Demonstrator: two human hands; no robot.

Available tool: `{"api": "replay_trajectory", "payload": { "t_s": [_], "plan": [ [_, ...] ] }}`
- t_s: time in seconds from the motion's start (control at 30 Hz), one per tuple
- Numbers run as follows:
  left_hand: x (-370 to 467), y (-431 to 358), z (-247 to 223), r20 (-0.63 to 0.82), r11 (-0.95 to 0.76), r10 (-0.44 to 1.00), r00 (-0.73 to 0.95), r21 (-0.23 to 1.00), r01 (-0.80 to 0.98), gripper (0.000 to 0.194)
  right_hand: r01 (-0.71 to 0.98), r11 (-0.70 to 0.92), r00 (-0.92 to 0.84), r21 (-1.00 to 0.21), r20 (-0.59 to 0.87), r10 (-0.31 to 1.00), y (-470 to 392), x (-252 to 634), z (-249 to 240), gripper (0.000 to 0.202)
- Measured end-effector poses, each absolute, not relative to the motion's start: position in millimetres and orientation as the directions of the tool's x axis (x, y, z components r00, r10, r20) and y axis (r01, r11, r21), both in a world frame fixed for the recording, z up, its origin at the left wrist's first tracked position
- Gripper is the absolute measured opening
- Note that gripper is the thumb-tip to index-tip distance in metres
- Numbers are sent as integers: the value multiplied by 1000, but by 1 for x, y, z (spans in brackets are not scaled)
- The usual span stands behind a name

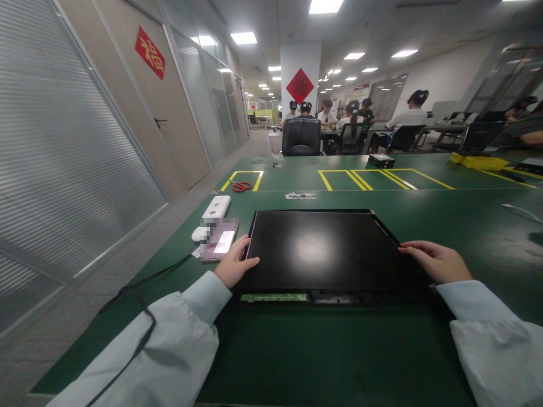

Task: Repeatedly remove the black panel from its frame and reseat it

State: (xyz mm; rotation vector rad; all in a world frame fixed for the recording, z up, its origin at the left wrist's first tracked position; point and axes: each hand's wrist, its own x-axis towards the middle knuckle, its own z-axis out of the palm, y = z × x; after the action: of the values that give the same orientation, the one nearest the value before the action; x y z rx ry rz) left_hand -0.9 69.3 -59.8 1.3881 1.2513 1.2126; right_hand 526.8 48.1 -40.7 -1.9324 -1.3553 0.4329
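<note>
A black LCD panel (318,249) lies screen side up over the green table, set in a dark frame. Along its near edge a strip of green circuit board (274,297) shows. My left hand (235,263) grips the panel's left edge, thumb on the top surface and fingers at the side, partly hidden. At the right edge, my right hand (436,261) pinches the panel's rim with the fingertips; its thumb is partly hidden. Whether the panel rests fully on the table or is slightly raised, I cannot tell.
Left of the panel are a pink phone-like device (227,232), a white device (216,207) and a black cable (156,275). Red-handled scissors (241,186), a small black box (380,161) and a yellow tray (477,162) sit farther back. Several people sit beyond a black chair (301,135).
</note>
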Motion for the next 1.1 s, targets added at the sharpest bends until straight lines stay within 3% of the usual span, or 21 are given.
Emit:
{"api": "replay_trajectory", "payload": {
  "t_s": [0.17, 0.67, 1.1],
  "plan": [
    [-7, 73, -64, 91, -97, 995, 34, 951, 293, 58, 647, -170, 443, -743, 185, 877, 43, 513, -37, 42],
    [-6, 72, -60, 117, -120, 993, 33, 902, 414, 54, 649, -155, 438, -745, 199, 877, 42, 510, -37, 43],
    [-3, 64, -57, 110, -92, 994, -18, 896, 435, 47, 558, -306, 522, -771, 39, 852, 43, 506, -26, 36]
  ]
}}
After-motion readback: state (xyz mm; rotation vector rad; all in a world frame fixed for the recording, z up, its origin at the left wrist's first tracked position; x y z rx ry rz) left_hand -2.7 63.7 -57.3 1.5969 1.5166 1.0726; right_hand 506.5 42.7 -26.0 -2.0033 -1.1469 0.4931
